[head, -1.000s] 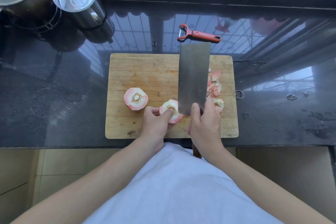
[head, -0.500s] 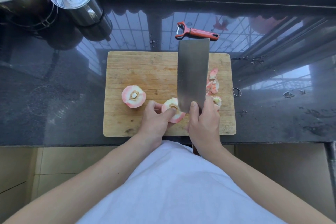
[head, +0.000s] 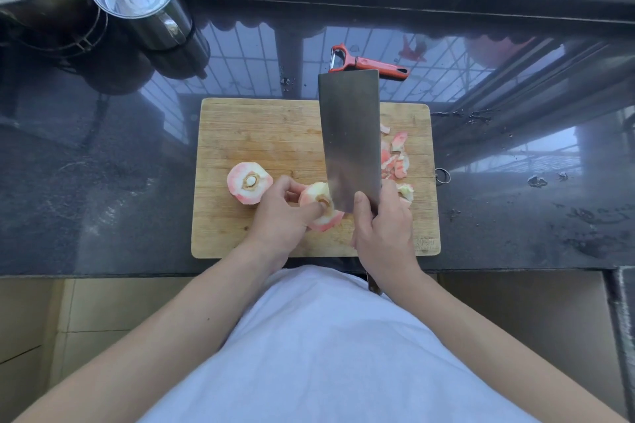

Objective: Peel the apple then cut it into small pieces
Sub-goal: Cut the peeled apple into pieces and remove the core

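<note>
Hands: left [head: 279, 216] pinches apple half [head: 321, 208], right [head: 385, 230] grips cleaver [head: 350, 141] mid-board [head: 261, 127].

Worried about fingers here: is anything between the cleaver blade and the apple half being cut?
Nothing visible. The cleaver meets the apple half at its right side; the left hand holds it left of the blade, index fingertip near the core.

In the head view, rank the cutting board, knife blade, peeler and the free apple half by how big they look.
1. cutting board
2. knife blade, raised nearer the camera, so it may look bigger than it is
3. peeler and apple half: too alike to rank
</note>
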`<state>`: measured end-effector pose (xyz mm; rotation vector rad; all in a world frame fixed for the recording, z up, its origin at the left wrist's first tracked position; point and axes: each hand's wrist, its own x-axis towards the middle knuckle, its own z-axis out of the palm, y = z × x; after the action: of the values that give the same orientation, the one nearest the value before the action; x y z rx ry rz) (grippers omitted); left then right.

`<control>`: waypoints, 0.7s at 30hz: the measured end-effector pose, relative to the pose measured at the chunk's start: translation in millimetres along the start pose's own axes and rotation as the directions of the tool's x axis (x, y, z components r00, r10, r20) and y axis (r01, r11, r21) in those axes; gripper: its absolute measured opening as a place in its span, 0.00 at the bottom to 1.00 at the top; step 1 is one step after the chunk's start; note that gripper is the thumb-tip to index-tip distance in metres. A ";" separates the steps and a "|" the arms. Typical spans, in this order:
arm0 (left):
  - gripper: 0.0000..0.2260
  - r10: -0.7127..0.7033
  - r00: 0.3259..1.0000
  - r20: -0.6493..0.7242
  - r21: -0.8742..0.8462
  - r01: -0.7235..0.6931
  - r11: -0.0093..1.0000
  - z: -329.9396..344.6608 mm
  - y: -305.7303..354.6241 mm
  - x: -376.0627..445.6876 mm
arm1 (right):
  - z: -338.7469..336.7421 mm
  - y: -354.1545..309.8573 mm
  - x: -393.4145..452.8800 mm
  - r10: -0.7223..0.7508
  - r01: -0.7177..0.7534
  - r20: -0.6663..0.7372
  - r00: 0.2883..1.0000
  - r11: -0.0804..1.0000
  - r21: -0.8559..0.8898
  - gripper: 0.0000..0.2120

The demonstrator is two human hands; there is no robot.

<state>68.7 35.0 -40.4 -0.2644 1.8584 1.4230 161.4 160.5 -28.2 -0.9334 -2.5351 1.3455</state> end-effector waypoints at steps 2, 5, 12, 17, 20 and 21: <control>0.12 0.036 0.999 0.010 0.060 -0.036 0.998 -2.4 2.8 1.5 | -0.7 -1.0 0.5 0.003 -0.003 0.005 1.000 1.000 0.026 0.08; 0.10 0.099 0.994 0.046 0.150 -0.105 0.983 -9.6 5.1 4.7 | -4.6 0.3 0.8 -0.003 0.003 0.011 1.000 1.000 0.001 0.07; 0.09 -0.024 0.999 0.038 -0.133 0.029 0.991 -18.5 10.2 -0.4 | -21.0 -12.6 -10.5 0.028 -0.026 -0.042 0.999 0.998 0.051 0.08; 0.08 -0.060 0.996 -0.071 -0.110 0.052 0.993 -1.6 -8.4 4.2 | -18.3 -24.6 0.7 -0.028 0.041 0.101 0.994 0.990 -0.132 0.06; 0.09 -0.157 0.975 -0.158 -0.112 0.140 0.984 6.1 -25.4 12.7 | -14.2 -20.5 -3.3 -0.034 0.089 0.180 0.983 0.947 -0.309 0.06; 0.09 -0.185 0.966 -0.180 -0.119 0.165 0.979 7.7 -29.4 15.5 | -12.9 -17.7 -6.5 -0.036 0.104 0.196 0.980 0.930 -0.352 0.05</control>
<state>78.5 35.7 -73.1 -0.6203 1.8622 1.4130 163.3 158.6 -5.6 -0.7892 -2.9979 1.0050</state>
